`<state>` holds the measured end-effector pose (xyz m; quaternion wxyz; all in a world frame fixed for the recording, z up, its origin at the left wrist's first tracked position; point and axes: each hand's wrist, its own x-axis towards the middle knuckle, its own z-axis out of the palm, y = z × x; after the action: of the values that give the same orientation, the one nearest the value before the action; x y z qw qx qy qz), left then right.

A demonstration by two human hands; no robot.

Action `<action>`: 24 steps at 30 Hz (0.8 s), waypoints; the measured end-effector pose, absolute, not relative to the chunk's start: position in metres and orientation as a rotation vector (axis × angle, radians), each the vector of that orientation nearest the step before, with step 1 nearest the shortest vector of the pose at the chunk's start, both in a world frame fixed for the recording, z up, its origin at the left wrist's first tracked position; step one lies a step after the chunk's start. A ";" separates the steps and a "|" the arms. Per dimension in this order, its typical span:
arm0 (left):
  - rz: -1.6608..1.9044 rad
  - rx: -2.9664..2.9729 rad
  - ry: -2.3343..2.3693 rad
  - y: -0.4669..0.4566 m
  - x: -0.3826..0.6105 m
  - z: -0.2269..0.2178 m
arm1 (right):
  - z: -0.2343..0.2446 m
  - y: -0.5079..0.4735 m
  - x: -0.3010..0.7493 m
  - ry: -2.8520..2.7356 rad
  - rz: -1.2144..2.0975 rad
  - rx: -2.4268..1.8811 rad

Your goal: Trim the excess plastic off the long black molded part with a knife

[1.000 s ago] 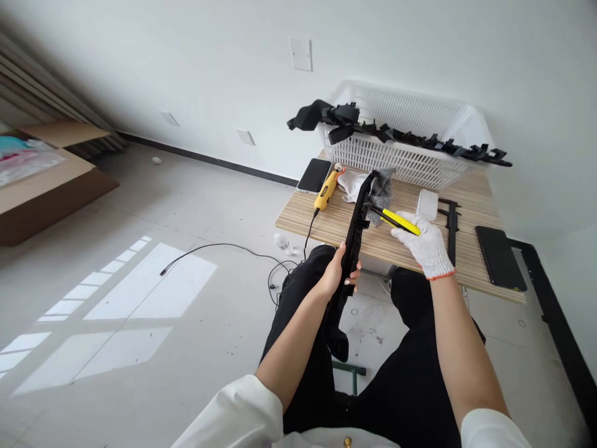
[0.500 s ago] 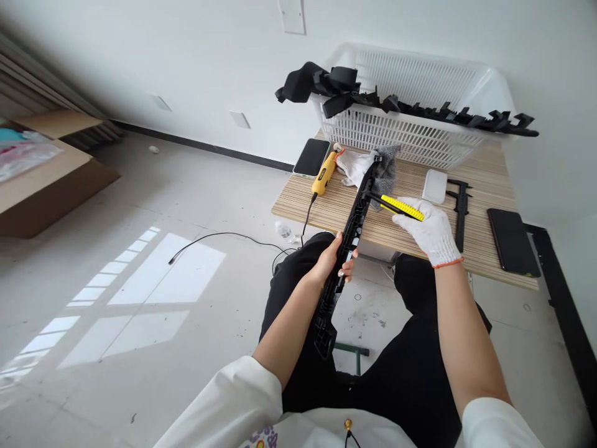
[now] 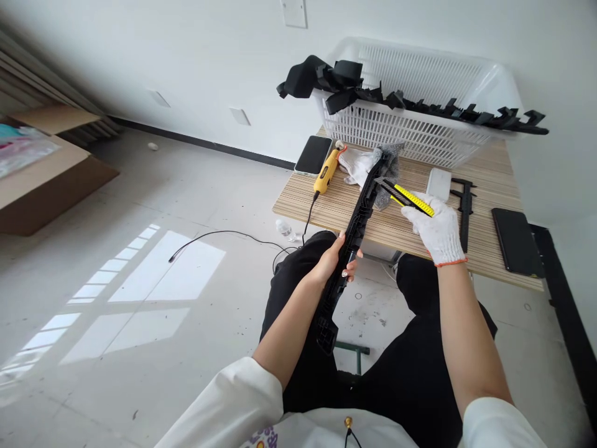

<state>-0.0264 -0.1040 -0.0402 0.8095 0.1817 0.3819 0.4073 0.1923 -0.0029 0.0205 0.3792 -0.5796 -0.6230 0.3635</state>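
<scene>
My bare left hand [image 3: 332,258] is wrapped round the middle of a long black plastic trim part [image 3: 357,230], which slants from over my lap up to the table. In a white knit glove, my right hand [image 3: 436,227] grips a yellow and black utility knife [image 3: 413,199]. Its blade end points left, at the upper part of the trim; whether it touches I cannot tell. Behind the trim's far end lie grey mesh-like wrapping [image 3: 392,171] and a white glove [image 3: 357,165] with an orange edge.
A yellow rotary tool [image 3: 327,173], a phone [image 3: 314,155], a white box [image 3: 438,184], a black caliper [image 3: 465,208] and another phone [image 3: 517,242] lie on the wooden table [image 3: 308,202]. A white basket [image 3: 401,127] bears a long black part [image 3: 420,109]. A cable [image 3: 224,233] runs across the floor.
My right hand and the knife have shifted slightly right, with the blade end now nearer the trim's right edge. The trim has turned a little in my left hand.
</scene>
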 end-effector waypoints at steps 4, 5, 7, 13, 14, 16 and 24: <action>0.867 0.416 0.796 -0.104 -0.027 -0.043 | 0.019 -0.003 0.193 -1.632 0.962 -1.458; 0.858 0.422 0.791 -0.103 -0.027 -0.044 | 0.019 -0.003 0.193 -1.625 0.940 -1.461; 0.837 0.438 0.782 -0.100 -0.029 -0.049 | 0.019 -0.003 0.192 -1.612 0.933 -1.456; 0.812 0.449 0.778 -0.097 -0.029 -0.056 | 0.018 -0.005 0.193 -1.634 0.948 -1.449; 0.815 0.448 0.777 -0.097 -0.029 -0.057 | 0.018 -0.005 0.193 -1.624 0.963 -1.443; 0.824 0.451 0.769 -0.097 -0.029 -0.057 | 0.017 -0.005 0.194 -1.617 1.007 -1.431; 0.830 0.453 0.774 -0.098 -0.028 -0.051 | 0.017 -0.005 0.194 -1.613 0.953 -1.469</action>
<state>-0.0281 -0.0984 -0.0513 0.8190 0.2126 0.3635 0.3898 0.1940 -0.0049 0.0174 0.3716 -0.5728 -0.6291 0.3716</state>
